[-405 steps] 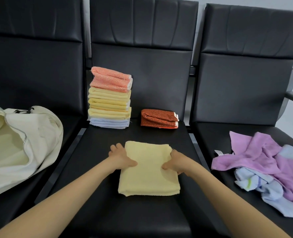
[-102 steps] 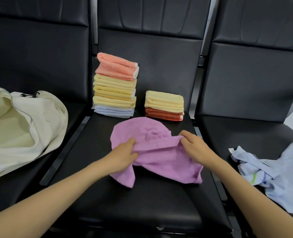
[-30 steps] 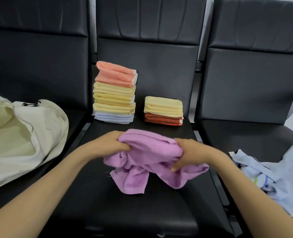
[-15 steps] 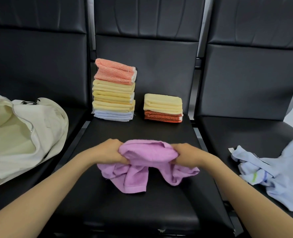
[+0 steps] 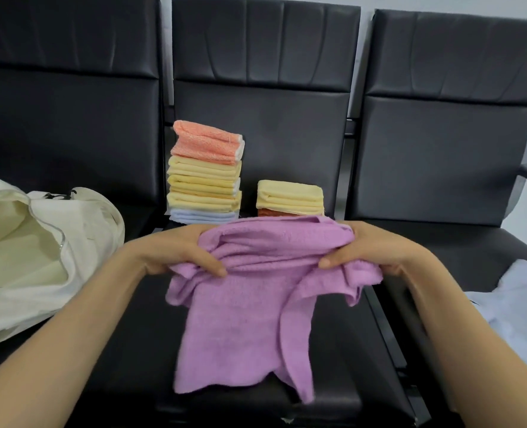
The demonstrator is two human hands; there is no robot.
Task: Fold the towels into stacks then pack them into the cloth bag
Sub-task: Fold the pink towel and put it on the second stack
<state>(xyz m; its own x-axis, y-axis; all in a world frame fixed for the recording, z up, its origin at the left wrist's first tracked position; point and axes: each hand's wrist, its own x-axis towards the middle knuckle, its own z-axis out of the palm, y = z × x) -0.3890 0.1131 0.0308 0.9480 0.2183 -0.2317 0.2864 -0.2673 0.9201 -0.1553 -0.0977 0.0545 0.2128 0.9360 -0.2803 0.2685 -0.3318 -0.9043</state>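
Since the frame half a second ago, I have raised the purple towel (image 5: 250,304) off the middle seat (image 5: 342,350) and drawn my hands further apart. More of its length now hangs open below them.

1. The cloth bag (image 5: 39,257) lies on the left seat (image 5: 141,211), its mouth open towards me and reaching that seat's right edge.
2. My left hand (image 5: 175,251) grasps the bunched top edge of the purple towel, with the thumb on the near side.
3. The purple towel is held above the middle seat. Its lower part drapes to the front edge of the seat.
4. At the back edge of the middle seat stand a tall stack (image 5: 205,180) at the left corner and a short stack (image 5: 290,197) just beside it. The towel top hides the base of the short stack.
5. My right hand (image 5: 376,248) grasps the opposite end of the same top edge.
6. Unfolded pale blue towels (image 5: 518,304) lie on the right seat (image 5: 472,242).
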